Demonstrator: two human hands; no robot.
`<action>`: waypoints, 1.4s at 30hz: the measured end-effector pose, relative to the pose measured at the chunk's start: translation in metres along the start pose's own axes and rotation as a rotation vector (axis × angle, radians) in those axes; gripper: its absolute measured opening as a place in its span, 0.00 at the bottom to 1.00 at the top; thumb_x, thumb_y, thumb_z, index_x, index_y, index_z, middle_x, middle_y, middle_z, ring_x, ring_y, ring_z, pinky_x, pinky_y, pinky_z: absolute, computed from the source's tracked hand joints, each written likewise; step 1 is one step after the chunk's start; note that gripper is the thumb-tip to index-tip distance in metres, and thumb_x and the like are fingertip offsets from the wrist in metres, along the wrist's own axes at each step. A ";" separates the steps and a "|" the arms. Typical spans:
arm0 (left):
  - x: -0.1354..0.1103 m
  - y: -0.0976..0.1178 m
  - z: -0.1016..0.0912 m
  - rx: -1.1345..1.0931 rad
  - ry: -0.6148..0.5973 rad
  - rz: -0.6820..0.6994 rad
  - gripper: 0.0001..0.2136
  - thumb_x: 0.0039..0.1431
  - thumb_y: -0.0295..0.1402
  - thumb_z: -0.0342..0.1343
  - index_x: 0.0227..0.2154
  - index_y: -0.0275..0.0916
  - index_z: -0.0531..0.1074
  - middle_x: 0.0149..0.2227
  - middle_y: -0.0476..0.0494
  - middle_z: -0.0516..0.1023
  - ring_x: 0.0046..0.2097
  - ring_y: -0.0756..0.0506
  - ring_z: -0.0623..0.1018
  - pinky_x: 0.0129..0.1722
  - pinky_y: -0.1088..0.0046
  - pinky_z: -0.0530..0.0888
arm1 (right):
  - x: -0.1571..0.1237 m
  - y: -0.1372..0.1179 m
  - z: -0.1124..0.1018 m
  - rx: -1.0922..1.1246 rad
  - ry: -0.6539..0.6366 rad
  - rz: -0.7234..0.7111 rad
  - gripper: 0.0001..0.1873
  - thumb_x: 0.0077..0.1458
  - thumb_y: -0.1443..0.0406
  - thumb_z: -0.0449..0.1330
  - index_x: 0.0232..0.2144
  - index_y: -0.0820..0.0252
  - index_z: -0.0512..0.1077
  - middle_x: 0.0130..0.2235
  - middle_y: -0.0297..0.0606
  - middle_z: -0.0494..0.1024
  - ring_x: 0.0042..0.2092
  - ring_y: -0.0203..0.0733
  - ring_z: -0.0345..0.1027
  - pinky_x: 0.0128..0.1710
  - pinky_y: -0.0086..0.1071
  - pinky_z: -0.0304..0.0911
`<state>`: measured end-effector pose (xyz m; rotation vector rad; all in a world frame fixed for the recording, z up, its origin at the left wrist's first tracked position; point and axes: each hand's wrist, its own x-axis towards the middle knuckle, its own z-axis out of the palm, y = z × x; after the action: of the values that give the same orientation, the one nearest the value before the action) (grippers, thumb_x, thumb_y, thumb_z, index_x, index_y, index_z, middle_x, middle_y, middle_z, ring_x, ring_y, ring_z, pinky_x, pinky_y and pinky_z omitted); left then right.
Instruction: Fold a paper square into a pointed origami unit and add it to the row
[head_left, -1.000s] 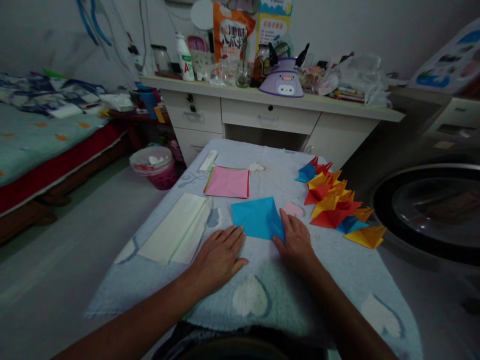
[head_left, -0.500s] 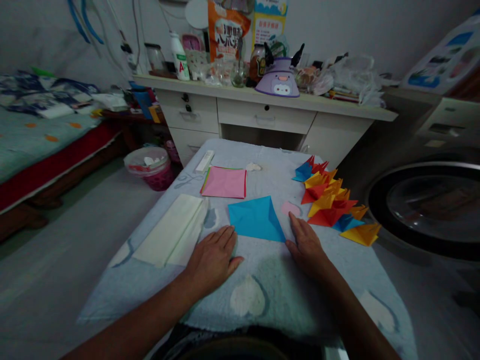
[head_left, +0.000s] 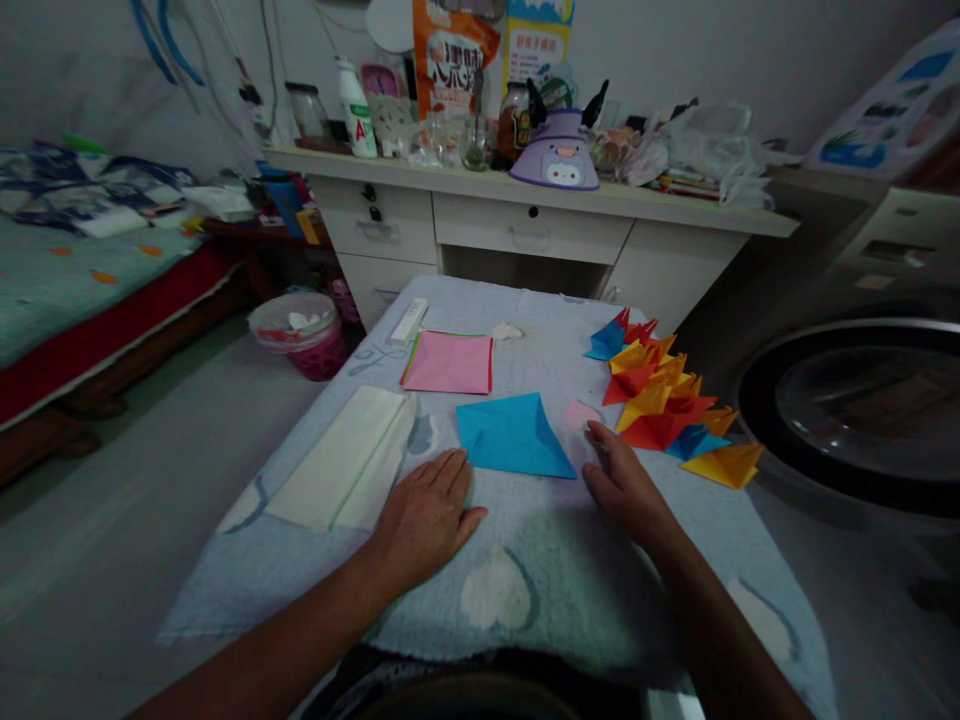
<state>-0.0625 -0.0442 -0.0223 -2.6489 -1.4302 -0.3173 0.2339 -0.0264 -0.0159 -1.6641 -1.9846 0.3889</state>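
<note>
A blue sheet of folded paper lies on the cloth-covered table between my hands. My left hand rests flat on the cloth, fingertips at the paper's lower left corner. Just off its right corner is my right hand, fingers apart and slightly bent, holding nothing. Beyond that hand, a pale pink patch shows on the cloth. Several folded paper cranes in red, yellow, orange and blue stand in rows at the right. A stack of square paper, pink on top, lies farther back.
A folded cream-white sheet lies left of my left hand. Near the far left edge is a small white box, with a crumpled white scrap to its right. A cabinet stands behind the table, a washing machine at the right.
My right hand has moved slightly right, off the blue paper's right corner. The paper's right corner has shifted a little. My left hand stays in place.
</note>
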 end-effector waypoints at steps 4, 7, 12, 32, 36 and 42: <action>0.000 0.001 -0.001 0.004 0.001 0.001 0.23 0.60 0.42 0.55 0.52 0.30 0.71 0.56 0.29 0.72 0.57 0.34 0.73 0.56 0.57 0.71 | 0.011 -0.039 -0.006 0.006 0.115 -0.135 0.19 0.57 0.65 0.53 0.51 0.58 0.69 0.50 0.45 0.74 0.53 0.50 0.65 0.54 0.46 0.61; 0.001 0.002 -0.001 0.001 0.002 -0.008 0.23 0.59 0.42 0.55 0.52 0.30 0.71 0.56 0.29 0.73 0.57 0.34 0.73 0.55 0.56 0.72 | 0.019 -0.065 0.006 -0.111 0.006 -0.202 0.19 0.57 0.66 0.55 0.51 0.61 0.70 0.48 0.47 0.76 0.49 0.52 0.65 0.50 0.45 0.61; 0.001 0.003 -0.001 -0.037 -0.004 -0.025 0.23 0.59 0.42 0.56 0.52 0.30 0.71 0.56 0.29 0.73 0.56 0.34 0.73 0.56 0.56 0.71 | 0.022 -0.086 0.036 -0.319 -0.134 -0.162 0.22 0.57 0.63 0.58 0.54 0.64 0.69 0.49 0.49 0.75 0.49 0.55 0.64 0.47 0.44 0.59; 0.043 -0.032 -0.029 -0.717 0.231 -0.357 0.19 0.54 0.24 0.48 0.49 0.42 0.65 0.61 0.40 0.57 0.66 0.40 0.57 0.65 0.52 0.58 | 0.016 -0.071 0.036 -0.145 0.064 -0.365 0.11 0.57 0.72 0.56 0.34 0.56 0.77 0.40 0.40 0.76 0.41 0.45 0.63 0.42 0.38 0.60; 0.054 -0.035 -0.017 -0.752 0.219 -0.378 0.15 0.56 0.26 0.50 0.46 0.42 0.70 0.59 0.40 0.58 0.66 0.38 0.57 0.64 0.51 0.59 | 0.013 -0.065 0.027 -0.104 0.062 -0.452 0.14 0.60 0.72 0.51 0.36 0.58 0.76 0.41 0.40 0.76 0.41 0.41 0.67 0.40 0.33 0.66; 0.050 -0.032 0.001 -0.957 0.264 -0.439 0.11 0.57 0.29 0.52 0.42 0.40 0.72 0.57 0.39 0.62 0.58 0.41 0.69 0.49 0.63 0.75 | 0.009 -0.048 0.012 -0.019 0.073 -0.408 0.15 0.60 0.71 0.48 0.39 0.56 0.74 0.45 0.41 0.76 0.46 0.41 0.71 0.45 0.34 0.69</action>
<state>-0.0625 0.0139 -0.0113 -2.6317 -2.1119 -1.6930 0.1862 -0.0267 0.0010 -1.2193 -2.2072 0.1564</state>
